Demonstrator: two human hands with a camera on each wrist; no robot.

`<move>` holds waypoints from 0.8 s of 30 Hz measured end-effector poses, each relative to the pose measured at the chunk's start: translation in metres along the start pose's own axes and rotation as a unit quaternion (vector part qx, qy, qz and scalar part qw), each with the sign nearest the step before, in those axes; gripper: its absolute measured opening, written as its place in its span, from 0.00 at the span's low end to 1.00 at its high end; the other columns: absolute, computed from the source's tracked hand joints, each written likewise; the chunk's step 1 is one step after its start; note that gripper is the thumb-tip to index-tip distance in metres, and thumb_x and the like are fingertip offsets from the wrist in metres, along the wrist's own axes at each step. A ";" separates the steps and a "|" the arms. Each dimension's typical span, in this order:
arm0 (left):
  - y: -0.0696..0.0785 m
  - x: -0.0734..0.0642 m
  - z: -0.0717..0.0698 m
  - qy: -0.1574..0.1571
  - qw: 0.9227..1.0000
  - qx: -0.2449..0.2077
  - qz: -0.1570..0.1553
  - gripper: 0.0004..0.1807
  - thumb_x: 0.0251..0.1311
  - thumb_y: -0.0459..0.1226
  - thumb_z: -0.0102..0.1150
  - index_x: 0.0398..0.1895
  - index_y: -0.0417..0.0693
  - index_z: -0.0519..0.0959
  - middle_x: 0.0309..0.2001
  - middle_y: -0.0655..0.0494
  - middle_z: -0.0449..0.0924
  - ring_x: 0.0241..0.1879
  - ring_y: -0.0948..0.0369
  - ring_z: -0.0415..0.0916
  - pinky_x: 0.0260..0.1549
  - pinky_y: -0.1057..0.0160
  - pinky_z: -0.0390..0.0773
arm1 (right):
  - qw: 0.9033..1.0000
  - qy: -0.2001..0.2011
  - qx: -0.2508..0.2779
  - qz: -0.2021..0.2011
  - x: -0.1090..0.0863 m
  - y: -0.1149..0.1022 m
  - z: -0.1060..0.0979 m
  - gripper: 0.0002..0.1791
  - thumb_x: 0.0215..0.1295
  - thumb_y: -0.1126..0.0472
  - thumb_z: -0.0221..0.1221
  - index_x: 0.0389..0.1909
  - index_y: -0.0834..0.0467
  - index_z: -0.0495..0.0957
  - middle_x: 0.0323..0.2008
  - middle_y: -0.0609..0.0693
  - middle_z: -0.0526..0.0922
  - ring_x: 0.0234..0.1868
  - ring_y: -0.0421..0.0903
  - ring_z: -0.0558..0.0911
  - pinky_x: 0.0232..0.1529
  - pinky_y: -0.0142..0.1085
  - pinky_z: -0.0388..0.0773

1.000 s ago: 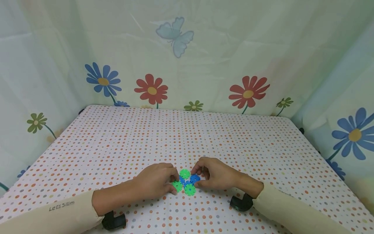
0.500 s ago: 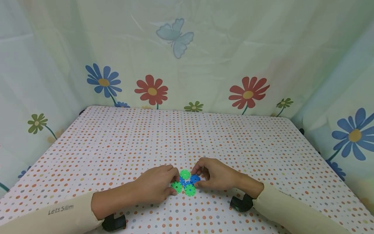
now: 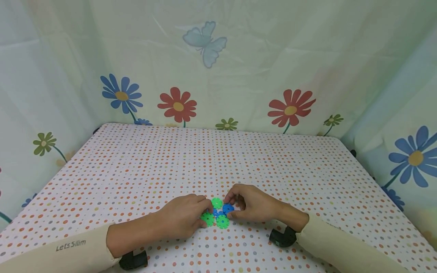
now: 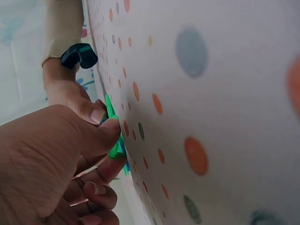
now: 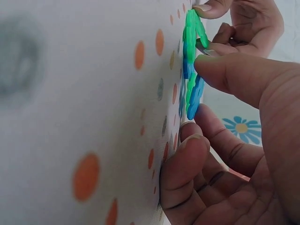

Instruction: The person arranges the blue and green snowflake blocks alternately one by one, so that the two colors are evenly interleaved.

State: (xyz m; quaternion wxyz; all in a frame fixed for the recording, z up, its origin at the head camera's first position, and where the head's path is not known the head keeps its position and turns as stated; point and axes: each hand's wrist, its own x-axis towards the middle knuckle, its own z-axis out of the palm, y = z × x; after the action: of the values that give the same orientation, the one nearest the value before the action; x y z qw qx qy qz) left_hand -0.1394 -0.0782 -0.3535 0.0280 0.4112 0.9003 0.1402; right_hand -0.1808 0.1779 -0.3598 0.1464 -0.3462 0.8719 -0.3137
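Observation:
A small cluster of notched plastic interlocking discs lies on the dotted tablecloth at the front middle of the head view. It has a green disc (image 3: 216, 203) at the back, another green disc (image 3: 223, 222) at the front and blue discs (image 3: 218, 213) between. My left hand (image 3: 182, 216) pinches the left green disc (image 3: 207, 219) between thumb and fingers, index finger reaching over the cluster's edge. My right hand (image 3: 256, 203) holds the right blue disc (image 3: 228, 208) by its rim, thumb in front. In the right wrist view a green disc (image 5: 201, 33) tilts away from the others.
The tablecloth (image 3: 218, 163) spreads over the whole table, with red, orange and grey dots. A flowered curtain (image 3: 239, 76) stands behind and at both sides. Black wrist cameras (image 3: 282, 237) sit below the cream sleeves (image 3: 341, 242).
My left fingers have shifted slightly right, the index finger now covering more of the cluster's left side. The left green disc changed its tilt a little. My right hand has stayed in place.

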 end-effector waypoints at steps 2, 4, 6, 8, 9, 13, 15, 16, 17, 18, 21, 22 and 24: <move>-0.001 -0.001 0.000 0.000 1.000 0.003 0.009 0.14 0.62 0.43 0.66 0.48 0.54 0.78 0.42 0.65 0.78 0.42 0.71 0.75 0.44 0.68 0.77 | 1.000 0.002 -0.002 0.000 0.000 0.000 0.000 0.15 0.58 0.54 0.70 0.43 0.51 0.78 0.38 0.42 0.78 0.29 0.37 0.74 0.32 0.29 0.74; -0.001 -0.001 -0.001 -0.002 1.000 0.008 0.014 0.14 0.62 0.44 0.65 0.49 0.54 0.79 0.42 0.65 0.78 0.43 0.70 0.75 0.45 0.67 0.78 | 1.000 0.003 -0.002 -0.002 0.000 0.000 0.000 0.15 0.58 0.54 0.70 0.43 0.50 0.78 0.38 0.42 0.78 0.29 0.37 0.74 0.32 0.29 0.75; -0.002 -0.002 -0.001 -0.007 1.000 0.008 0.013 0.14 0.63 0.44 0.65 0.50 0.55 0.79 0.44 0.65 0.78 0.45 0.70 0.75 0.47 0.66 0.78 | 1.000 0.005 -0.002 -0.004 0.000 0.000 0.000 0.15 0.58 0.54 0.70 0.43 0.50 0.78 0.38 0.42 0.78 0.30 0.37 0.74 0.32 0.29 0.75; -0.003 -0.002 -0.002 -0.014 1.000 -0.002 0.006 0.14 0.63 0.45 0.64 0.51 0.56 0.80 0.44 0.66 0.77 0.46 0.70 0.74 0.48 0.65 0.77 | 1.000 0.007 -0.002 -0.008 0.000 0.000 0.000 0.15 0.59 0.54 0.70 0.44 0.50 0.78 0.38 0.42 0.78 0.30 0.37 0.74 0.32 0.29 0.75; -0.004 -0.002 -0.002 -0.018 1.000 -0.012 0.001 0.14 0.63 0.46 0.64 0.51 0.56 0.80 0.45 0.67 0.77 0.45 0.71 0.74 0.48 0.65 0.77 | 1.000 0.008 -0.001 -0.008 0.000 0.000 0.000 0.15 0.59 0.54 0.70 0.44 0.50 0.78 0.38 0.42 0.78 0.30 0.37 0.74 0.32 0.29 0.75; -0.009 0.000 -0.002 -0.026 0.996 -0.079 -0.013 0.14 0.62 0.45 0.65 0.50 0.55 0.82 0.42 0.69 0.78 0.41 0.73 0.73 0.45 0.68 0.76 | 1.000 0.011 -0.003 0.001 0.001 -0.001 0.000 0.15 0.59 0.54 0.70 0.44 0.49 0.78 0.36 0.41 0.78 0.29 0.37 0.74 0.31 0.29 0.75; -0.012 0.001 -0.001 -0.024 0.992 -0.120 -0.018 0.13 0.61 0.43 0.67 0.48 0.53 0.84 0.38 0.69 0.78 0.36 0.74 0.72 0.41 0.70 0.75 | 1.000 0.011 -0.004 0.008 0.001 -0.001 -0.001 0.14 0.59 0.53 0.70 0.44 0.49 0.78 0.34 0.41 0.78 0.28 0.36 0.74 0.31 0.29 0.74; -0.013 0.002 -0.001 -0.021 0.990 -0.141 -0.021 0.13 0.60 0.43 0.68 0.47 0.53 0.84 0.36 0.70 0.78 0.34 0.75 0.71 0.39 0.71 0.75 | 1.000 0.012 -0.006 0.011 0.001 -0.002 -0.001 0.14 0.59 0.53 0.70 0.44 0.49 0.78 0.33 0.41 0.78 0.28 0.36 0.74 0.30 0.29 0.74; -0.015 0.002 0.000 -0.018 0.987 -0.161 -0.024 0.13 0.59 0.42 0.69 0.46 0.52 0.85 0.33 0.70 0.77 0.31 0.74 0.71 0.37 0.72 0.74 | 1.000 0.012 -0.008 0.013 0.001 -0.002 -0.001 0.14 0.59 0.53 0.70 0.44 0.49 0.78 0.32 0.41 0.78 0.28 0.36 0.74 0.30 0.29 0.74; -0.016 0.003 0.000 -0.015 0.983 -0.180 -0.028 0.12 0.58 0.41 0.70 0.45 0.52 0.85 0.31 0.71 0.77 0.30 0.74 0.70 0.34 0.72 0.74 | 1.000 0.013 -0.008 0.014 0.001 -0.002 -0.001 0.14 0.59 0.53 0.69 0.44 0.49 0.78 0.31 0.41 0.78 0.28 0.36 0.74 0.30 0.29 0.74; -0.021 0.004 0.001 -0.009 0.974 -0.225 -0.040 0.12 0.55 0.41 0.72 0.43 0.53 0.86 0.28 0.72 0.77 0.26 0.73 0.69 0.31 0.72 0.73 | 1.000 0.016 -0.007 0.014 0.002 -0.002 -0.002 0.15 0.60 0.53 0.69 0.45 0.50 0.78 0.29 0.41 0.78 0.27 0.35 0.74 0.29 0.28 0.73; -0.023 0.005 0.001 -0.007 0.970 -0.239 -0.043 0.12 0.54 0.40 0.72 0.42 0.52 0.87 0.28 0.71 0.78 0.26 0.74 0.70 0.31 0.72 0.73 | 1.000 0.017 -0.004 0.011 0.002 -0.002 -0.002 0.15 0.60 0.53 0.69 0.45 0.51 0.78 0.29 0.41 0.78 0.27 0.35 0.74 0.28 0.28 0.73; -0.027 0.006 0.001 -0.005 0.964 -0.259 -0.051 0.12 0.53 0.40 0.72 0.42 0.52 0.87 0.28 0.70 0.80 0.27 0.73 0.73 0.31 0.71 0.74 | 1.000 0.018 0.002 0.006 0.002 -0.002 -0.002 0.15 0.61 0.54 0.68 0.46 0.53 0.78 0.30 0.42 0.78 0.27 0.35 0.74 0.28 0.28 0.73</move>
State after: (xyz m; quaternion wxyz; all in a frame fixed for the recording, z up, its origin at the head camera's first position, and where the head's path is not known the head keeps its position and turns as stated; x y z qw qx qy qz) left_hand -0.1631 -0.0903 -0.3618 0.1453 0.3442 0.8526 0.3653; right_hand -0.1824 0.1767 -0.3570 0.1332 -0.3351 0.8759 -0.3205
